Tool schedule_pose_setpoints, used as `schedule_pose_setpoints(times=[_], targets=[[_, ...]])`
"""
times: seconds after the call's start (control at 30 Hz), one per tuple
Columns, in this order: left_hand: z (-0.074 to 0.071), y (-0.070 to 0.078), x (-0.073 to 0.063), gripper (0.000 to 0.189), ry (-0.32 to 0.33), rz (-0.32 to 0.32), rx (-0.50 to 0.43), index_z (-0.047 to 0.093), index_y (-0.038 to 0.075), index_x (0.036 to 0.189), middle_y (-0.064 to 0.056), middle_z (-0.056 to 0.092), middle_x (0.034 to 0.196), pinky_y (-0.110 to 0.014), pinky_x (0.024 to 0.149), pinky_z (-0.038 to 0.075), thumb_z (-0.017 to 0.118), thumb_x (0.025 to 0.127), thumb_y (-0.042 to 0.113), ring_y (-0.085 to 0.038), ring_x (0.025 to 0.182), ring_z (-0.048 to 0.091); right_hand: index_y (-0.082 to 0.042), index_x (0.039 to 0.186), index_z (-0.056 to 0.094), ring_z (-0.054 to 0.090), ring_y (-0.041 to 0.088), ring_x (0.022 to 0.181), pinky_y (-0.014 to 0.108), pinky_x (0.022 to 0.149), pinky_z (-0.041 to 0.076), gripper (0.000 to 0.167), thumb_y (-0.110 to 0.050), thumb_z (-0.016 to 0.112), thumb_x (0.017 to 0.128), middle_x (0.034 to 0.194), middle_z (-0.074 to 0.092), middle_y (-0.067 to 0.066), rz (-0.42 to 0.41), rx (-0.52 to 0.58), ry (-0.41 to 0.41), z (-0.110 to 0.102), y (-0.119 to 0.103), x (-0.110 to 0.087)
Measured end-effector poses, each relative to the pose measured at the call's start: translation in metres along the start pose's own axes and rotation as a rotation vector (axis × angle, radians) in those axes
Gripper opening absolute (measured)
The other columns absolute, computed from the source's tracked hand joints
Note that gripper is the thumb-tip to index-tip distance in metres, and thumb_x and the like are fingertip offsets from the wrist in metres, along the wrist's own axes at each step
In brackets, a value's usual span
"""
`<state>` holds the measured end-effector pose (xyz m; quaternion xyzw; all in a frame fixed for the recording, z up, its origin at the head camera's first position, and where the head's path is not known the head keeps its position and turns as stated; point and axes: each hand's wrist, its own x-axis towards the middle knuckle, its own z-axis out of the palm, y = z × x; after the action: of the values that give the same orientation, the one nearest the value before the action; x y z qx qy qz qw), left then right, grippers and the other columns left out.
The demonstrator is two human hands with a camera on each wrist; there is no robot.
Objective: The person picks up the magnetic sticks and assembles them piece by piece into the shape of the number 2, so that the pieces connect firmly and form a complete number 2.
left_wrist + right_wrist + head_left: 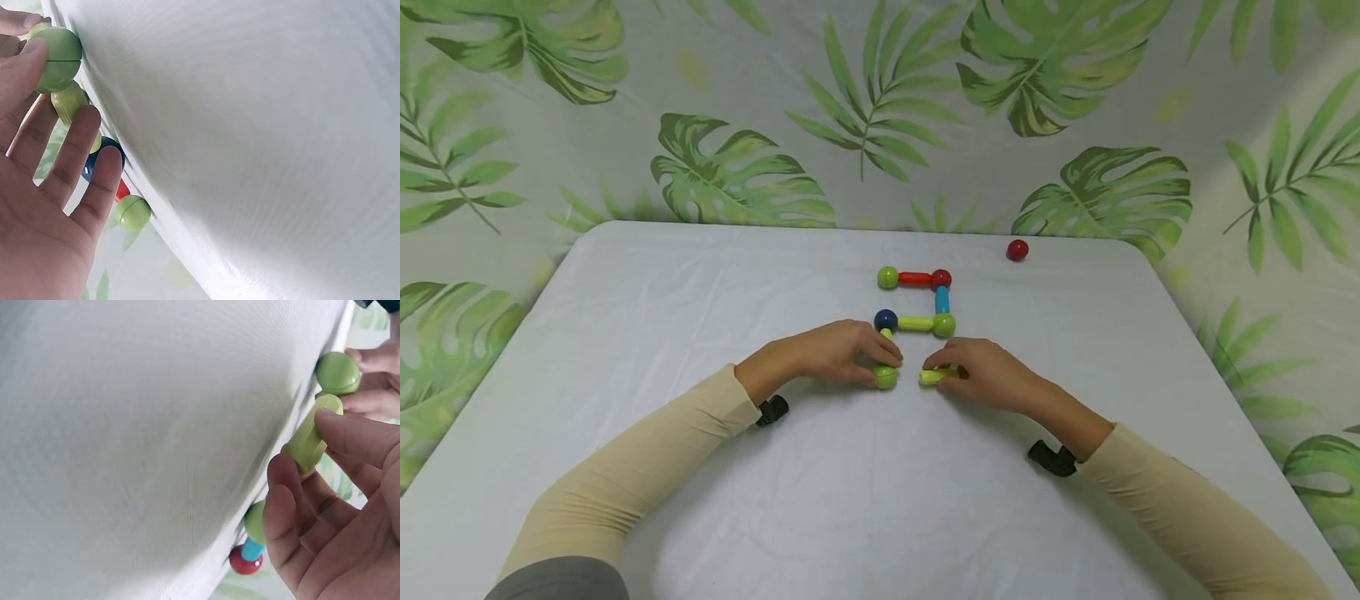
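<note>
My left hand (842, 352) pinches a green ball (886, 377) between thumb and fingers; the left wrist view shows the thumb on that green ball (59, 59). From this ball a yellow-green rod runs up to a dark blue ball (886, 320). Just right of it, my right hand (988, 373) pinches a loose yellow-green rod (934, 377), its free end pointing at the green ball with a small gap. A yellow-green rod (915, 323) links the blue ball to another green ball (943, 325). A blue rod (942, 300) goes on to a red ball (941, 279).
A red rod (914, 278) joins the red ball to a green ball (887, 277) at the far end of the chain. A separate red ball (1017, 250) lies near the back edge of the white table (700, 275). Behind hangs a leaf-patterned cloth (895, 192).
</note>
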<state>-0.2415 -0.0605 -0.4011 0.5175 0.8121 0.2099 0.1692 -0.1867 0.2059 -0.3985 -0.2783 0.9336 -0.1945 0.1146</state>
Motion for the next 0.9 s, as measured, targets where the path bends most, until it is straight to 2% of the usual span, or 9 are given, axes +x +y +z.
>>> schedule_pose_setpoints(times=[0.13,0.3,0.4,0.6,0.9], targets=[[-0.001,0.001,-0.001,0.042,0.001,-0.006,-0.001,0.066,0.011,0.131,-0.005,0.063,0.138,-0.043,0.114,0.041,0.072,0.09,0.015,-0.024,0.131,0.056,-0.019,0.115,0.073,0.055,0.01,0.081,0.024,0.074,0.049,0.025,-0.016,0.071,0.09,0.101,0.07,-0.004,-0.018,-0.015,0.014,0.002,-0.001,0.003],[0.0,0.0,-0.001,0.042,0.002,0.002,-0.008,0.066,0.011,0.131,-0.005,0.063,0.138,-0.043,0.113,0.042,0.072,0.09,0.014,-0.024,0.13,0.056,-0.018,0.116,0.073,0.062,0.013,0.094,0.034,0.085,0.053,0.026,-0.015,0.072,0.09,0.105,0.072,-0.003,-0.032,-0.009,0.028,0.003,-0.004,0.005],[0.0,0.0,0.0,0.041,0.004,0.003,-0.018,0.067,0.011,0.13,-0.005,0.064,0.137,-0.043,0.113,0.042,0.072,0.089,0.013,-0.024,0.13,0.057,-0.018,0.116,0.073,0.063,0.015,0.099,0.037,0.089,0.053,0.027,-0.015,0.073,0.09,0.107,0.072,-0.003,-0.035,0.032,0.024,0.003,-0.006,0.006],[0.001,-0.002,0.0,0.04,0.008,0.008,-0.021,0.068,0.01,0.128,-0.006,0.065,0.136,-0.042,0.113,0.043,0.073,0.089,0.013,-0.024,0.129,0.058,-0.018,0.117,0.072,0.061,0.011,0.09,0.028,0.083,0.054,0.029,-0.015,0.075,0.088,0.107,0.071,-0.003,-0.041,0.148,-0.003,0.006,-0.005,0.01],[0.002,-0.004,0.002,0.038,0.014,0.006,-0.04,0.069,0.01,0.126,-0.006,0.065,0.135,-0.042,0.113,0.042,0.074,0.088,0.012,-0.023,0.129,0.057,-0.014,0.118,0.07,0.062,0.011,0.087,0.025,0.081,0.053,0.029,-0.015,0.074,0.089,0.111,0.072,0.002,-0.032,0.202,-0.015,0.008,-0.004,0.014]])
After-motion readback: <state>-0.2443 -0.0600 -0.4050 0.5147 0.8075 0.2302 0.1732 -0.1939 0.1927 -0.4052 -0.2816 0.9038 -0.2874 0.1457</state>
